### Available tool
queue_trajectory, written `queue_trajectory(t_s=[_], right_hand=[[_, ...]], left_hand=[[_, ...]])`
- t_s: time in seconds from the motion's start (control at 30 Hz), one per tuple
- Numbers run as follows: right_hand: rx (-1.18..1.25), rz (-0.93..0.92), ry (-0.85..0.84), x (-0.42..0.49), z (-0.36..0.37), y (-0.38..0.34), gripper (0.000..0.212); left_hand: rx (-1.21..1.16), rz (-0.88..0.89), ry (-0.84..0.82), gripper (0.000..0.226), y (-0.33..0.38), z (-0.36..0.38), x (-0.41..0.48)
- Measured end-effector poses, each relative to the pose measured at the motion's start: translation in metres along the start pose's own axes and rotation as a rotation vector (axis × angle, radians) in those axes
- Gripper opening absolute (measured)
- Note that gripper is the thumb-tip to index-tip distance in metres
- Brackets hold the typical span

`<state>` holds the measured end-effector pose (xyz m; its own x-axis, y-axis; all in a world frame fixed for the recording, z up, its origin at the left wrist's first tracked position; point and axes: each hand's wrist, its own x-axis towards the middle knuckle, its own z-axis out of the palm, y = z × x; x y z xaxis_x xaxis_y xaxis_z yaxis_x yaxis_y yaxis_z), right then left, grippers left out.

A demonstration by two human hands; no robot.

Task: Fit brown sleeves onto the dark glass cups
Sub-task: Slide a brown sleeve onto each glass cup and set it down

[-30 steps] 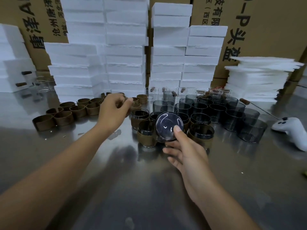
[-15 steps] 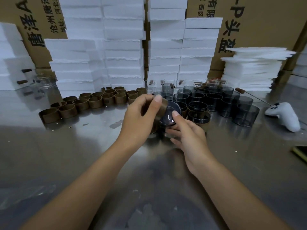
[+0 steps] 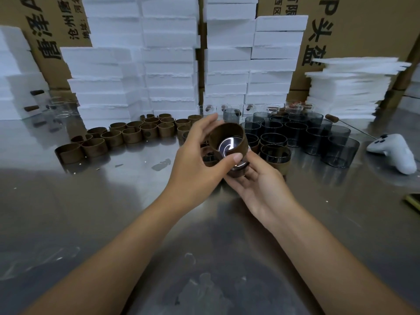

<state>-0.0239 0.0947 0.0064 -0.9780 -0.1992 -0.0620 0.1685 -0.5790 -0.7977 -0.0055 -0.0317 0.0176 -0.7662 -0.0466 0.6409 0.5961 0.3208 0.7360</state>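
I see the left hand (image 3: 197, 155) curled round a brown sleeve (image 3: 227, 135), thumb on its near edge and fingers behind. The right hand (image 3: 259, 185) grips the dark glass cup (image 3: 237, 171) from below. The sleeve rings the cup's end, and both are held above the steel table (image 3: 113, 201).

Brown sleeve (image 3: 227, 138) partly over tilted dark glass cup (image 3: 238, 170).

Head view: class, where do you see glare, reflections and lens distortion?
Head view: bright curved glare on the base of the dark glass cup inside the brown sleeve; the steel table returns only smeary reflections; wide-angle distortion tilts the cardboard cartons at the frame edges.
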Motion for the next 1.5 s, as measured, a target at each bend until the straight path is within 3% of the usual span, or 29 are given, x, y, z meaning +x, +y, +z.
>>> queue_trajectory(t_s=[0.13, 0.17, 0.27, 0.4, 0.67, 0.73, 0.9, 1.03, 1.13, 1.23, 1.33, 1.5], right_hand=[[0.165, 0.035, -0.072, 0.0005, -0.0002, -0.0009, 0.019], [0.173, 0.044, -0.084, 0.0004, 0.0004, -0.0007, 0.015], [0.177, 0.046, -0.106, 0.0013, -0.0001, -0.0005, 0.032], [0.149, 0.068, -0.154, 0.0016, -0.0020, -0.0017, 0.028], [0.092, 0.059, -0.249, -0.0025, 0.0025, -0.0033, 0.067], [0.108, 0.055, -0.264, -0.0023, 0.0028, -0.0023, 0.066], [0.125, 0.051, -0.264, -0.0028, 0.0024, -0.0017, 0.033], [0.165, 0.050, -0.245, -0.0033, 0.0031, -0.0045, 0.044], [0.196, 0.042, -0.233, -0.0049, 0.0040, -0.0055, 0.038], [0.205, 0.037, -0.237, -0.0053, 0.0038, -0.0058, 0.034], [0.202, 0.035, -0.241, -0.0055, 0.0048, -0.0061, 0.047], [0.209, 0.022, -0.253, -0.0057, 0.0059, -0.0083, 0.055]], left_hand=[[-0.022, -0.035, 0.033, 0.067, -0.0008, 0.0046, -0.0013], [-0.038, -0.033, 0.040, 0.064, -0.0007, 0.0052, -0.0015], [-0.060, -0.029, 0.046, 0.058, -0.0006, 0.0049, -0.0018], [-0.065, -0.023, 0.019, 0.061, -0.0012, 0.0049, -0.0030], [-0.058, -0.019, 0.007, 0.063, -0.0023, 0.0045, -0.0023], [-0.064, -0.023, 0.010, 0.062, -0.0015, 0.0043, -0.0022], [-0.103, -0.021, -0.014, 0.063, 0.0002, 0.0056, -0.0030], [-0.164, -0.033, -0.053, 0.051, 0.0056, 0.0065, -0.0038], [-0.215, -0.052, -0.072, 0.046, 0.0060, 0.0054, -0.0030], [-0.248, -0.104, -0.050, 0.053, 0.0031, 0.0053, -0.0024], [-0.278, -0.204, -0.055, 0.066, 0.0028, 0.0069, -0.0012], [-0.307, -0.281, -0.137, 0.043, -0.0006, 0.0081, 0.0002]])
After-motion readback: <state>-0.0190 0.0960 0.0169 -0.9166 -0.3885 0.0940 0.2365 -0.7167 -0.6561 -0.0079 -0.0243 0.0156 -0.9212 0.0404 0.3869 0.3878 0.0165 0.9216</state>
